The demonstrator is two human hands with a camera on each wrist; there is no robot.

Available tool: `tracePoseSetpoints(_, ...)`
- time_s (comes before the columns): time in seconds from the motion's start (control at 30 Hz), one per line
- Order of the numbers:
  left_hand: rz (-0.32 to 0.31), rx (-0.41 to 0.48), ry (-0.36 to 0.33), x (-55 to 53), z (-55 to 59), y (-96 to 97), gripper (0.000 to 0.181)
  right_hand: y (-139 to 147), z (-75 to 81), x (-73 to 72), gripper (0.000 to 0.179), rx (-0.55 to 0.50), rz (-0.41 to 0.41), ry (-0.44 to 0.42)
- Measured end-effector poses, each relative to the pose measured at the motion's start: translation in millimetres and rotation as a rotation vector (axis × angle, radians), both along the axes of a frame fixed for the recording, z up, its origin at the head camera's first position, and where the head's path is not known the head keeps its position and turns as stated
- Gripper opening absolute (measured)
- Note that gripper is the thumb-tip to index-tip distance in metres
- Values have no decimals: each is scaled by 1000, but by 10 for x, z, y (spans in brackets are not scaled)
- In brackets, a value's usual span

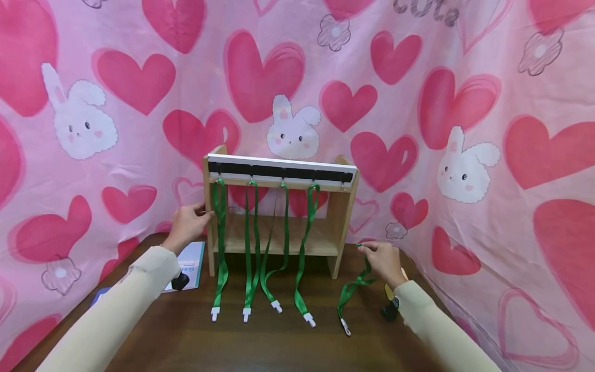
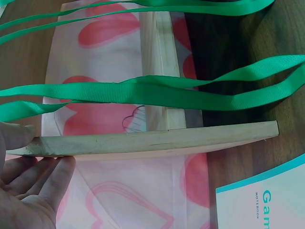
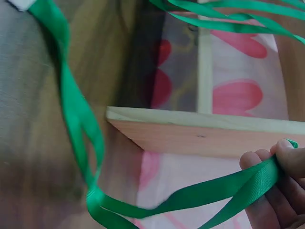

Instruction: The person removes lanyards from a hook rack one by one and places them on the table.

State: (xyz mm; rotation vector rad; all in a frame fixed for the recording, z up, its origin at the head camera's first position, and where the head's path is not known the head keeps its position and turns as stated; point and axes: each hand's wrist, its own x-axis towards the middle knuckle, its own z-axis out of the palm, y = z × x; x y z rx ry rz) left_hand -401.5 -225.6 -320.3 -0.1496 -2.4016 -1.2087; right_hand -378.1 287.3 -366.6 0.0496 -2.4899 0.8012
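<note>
A small wooden rack (image 1: 341,232) stands on the table, with a black strip (image 1: 279,171) of hooks along its white top bar. Several green lanyards (image 1: 303,248) hang from the hooks, their white clips resting on the table. My left hand (image 1: 188,225) holds the rack's left side panel (image 2: 157,141), thumb on one face and fingers on the other. To the right of the rack, my right hand (image 1: 382,261) pinches the upper end of another green lanyard (image 3: 214,191). That lanyard droops to the table, where its clip (image 1: 345,326) lies. The rightmost hook (image 1: 344,185) carries no lanyard.
A notebook (image 1: 191,263) with a white and teal cover lies left of the rack. Part of a blue item (image 1: 99,295) shows beside my left sleeve, and a yellow item (image 1: 389,292) behind my right wrist. Pink heart-patterned cloth (image 1: 297,67) surrounds the table.
</note>
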Motion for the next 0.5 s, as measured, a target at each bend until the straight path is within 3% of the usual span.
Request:
tracePoseSetpoints(0.17, -23, 13, -5, -13, -6, 13, 55, -59, -178, 97, 19, -15, 22, -78)
tracePoseSetpoints(0.5, -6, 13, -3, -31, -15, -8, 54, -565, -387, 345, 9, -191, 184, -269)
